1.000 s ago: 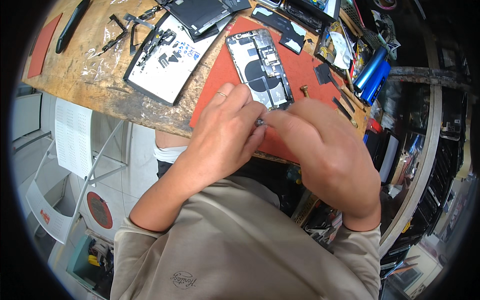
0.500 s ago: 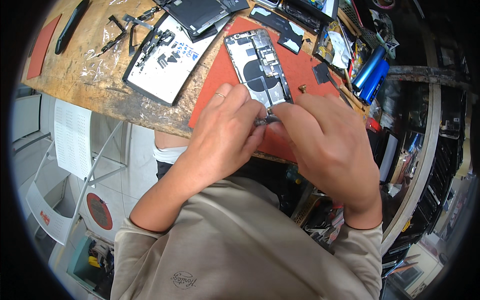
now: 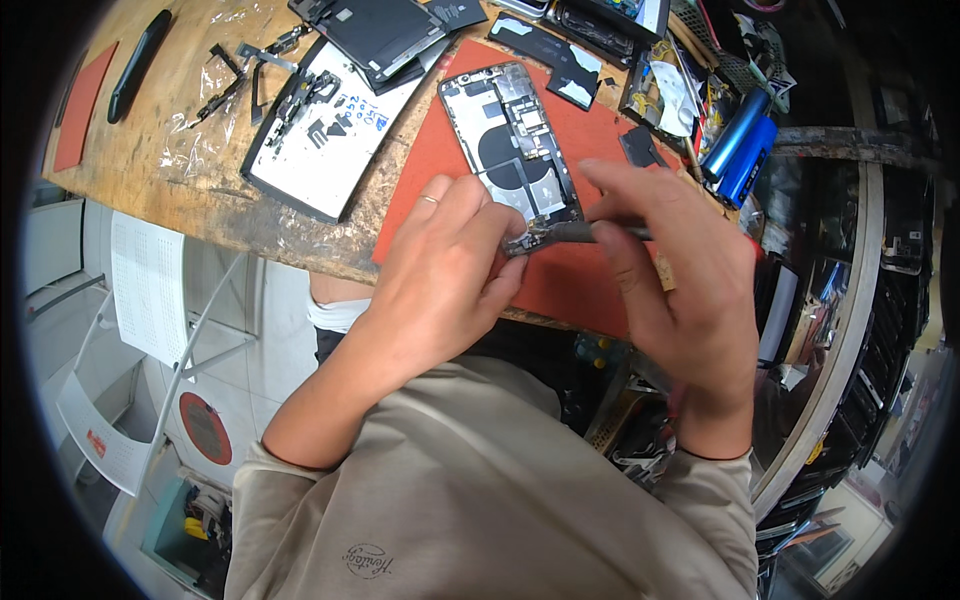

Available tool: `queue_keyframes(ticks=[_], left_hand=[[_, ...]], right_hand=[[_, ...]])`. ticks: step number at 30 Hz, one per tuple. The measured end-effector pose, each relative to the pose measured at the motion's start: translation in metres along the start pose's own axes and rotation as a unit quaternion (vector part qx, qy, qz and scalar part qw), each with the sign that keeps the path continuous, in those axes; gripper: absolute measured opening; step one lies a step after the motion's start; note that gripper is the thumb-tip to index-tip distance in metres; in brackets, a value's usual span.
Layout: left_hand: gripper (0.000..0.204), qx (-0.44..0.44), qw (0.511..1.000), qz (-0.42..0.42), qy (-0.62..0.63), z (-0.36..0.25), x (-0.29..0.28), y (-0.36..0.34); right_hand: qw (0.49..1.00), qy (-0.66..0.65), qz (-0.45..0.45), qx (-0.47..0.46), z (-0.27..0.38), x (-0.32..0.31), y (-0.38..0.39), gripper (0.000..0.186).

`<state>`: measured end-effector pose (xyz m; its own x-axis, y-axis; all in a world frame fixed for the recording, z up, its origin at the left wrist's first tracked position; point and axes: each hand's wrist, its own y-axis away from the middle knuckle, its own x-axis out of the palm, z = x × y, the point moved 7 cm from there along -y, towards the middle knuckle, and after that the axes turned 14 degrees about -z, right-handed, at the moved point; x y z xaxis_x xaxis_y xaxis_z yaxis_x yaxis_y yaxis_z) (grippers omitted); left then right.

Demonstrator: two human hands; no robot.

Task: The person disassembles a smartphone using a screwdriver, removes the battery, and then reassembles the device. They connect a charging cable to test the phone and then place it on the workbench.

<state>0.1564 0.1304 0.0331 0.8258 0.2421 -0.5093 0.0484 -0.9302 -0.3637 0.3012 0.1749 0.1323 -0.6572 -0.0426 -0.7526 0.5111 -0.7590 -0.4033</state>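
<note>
An opened smartphone (image 3: pixel 505 150), its circuit board and inner metal showing, lies on a red mat (image 3: pixel 415 190). My left hand (image 3: pixel 450 235) is closed at its lower left corner, thumb and fingers pinching the end of the frame where small parts (image 3: pixel 530 236) show. My right hand (image 3: pixel 680 250) is to the right of that corner, its index finger lifted and its thumb against a slim dark tool (image 3: pixel 572 232), which looks like a screwdriver. The tool lies nearly level, pointing left at the phone's lower end. Its tip is too small to make out.
Left of the mat sits a white panel (image 3: pixel 350 150) with small dark parts and handwriting. Black phone parts (image 3: pixel 375 35) and a black battery-like piece (image 3: pixel 550 55) lie farther back. Blue cylinders (image 3: pixel 745 160) and a cluttered tool tray (image 3: pixel 665 95) stand at right.
My right hand has turned and its fingers have spread, with the tool going from upright to nearly level. My left hand stays at the phone's lower corner.
</note>
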Motion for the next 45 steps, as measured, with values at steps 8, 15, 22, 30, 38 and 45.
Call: queue_keyframes(ticks=[8, 15, 22, 30, 38, 45], left_hand=[[0.032, -0.046, 0.999, -0.001, 0.023, 0.001, -0.01, 0.0], [0.019, 0.03, 0.999, 0.016, -0.041, -0.012, -0.004, 0.004], [0.022, 0.135, 0.983, 0.038, -0.117, -0.026, -0.002, 0.005], [0.017, 0.059, 0.987, -0.13, -0.075, -0.002, -0.058, 0.018], [0.007, -0.032, 0.944, -0.271, -0.186, 0.047, -0.147, 0.039], [0.009, -0.059, 0.943, -0.244, -0.22, 0.074, -0.171, 0.015]], right_hand=[[0.957, -0.075, -0.238, 0.15, -0.051, -0.055, 0.031, 0.029], [0.887, -0.133, -0.362, 0.252, -0.083, -0.078, 0.084, 0.034], [0.966, 0.025, -0.246, 0.077, -0.032, -0.012, 0.1, 0.041], [0.925, 0.0, -0.256, 0.281, -0.058, -0.034, 0.098, 0.03], [0.961, 0.177, -0.133, 0.168, -0.078, 0.015, 0.071, 0.021], [0.957, 0.19, -0.173, 0.132, -0.063, 0.015, 0.073, 0.018]])
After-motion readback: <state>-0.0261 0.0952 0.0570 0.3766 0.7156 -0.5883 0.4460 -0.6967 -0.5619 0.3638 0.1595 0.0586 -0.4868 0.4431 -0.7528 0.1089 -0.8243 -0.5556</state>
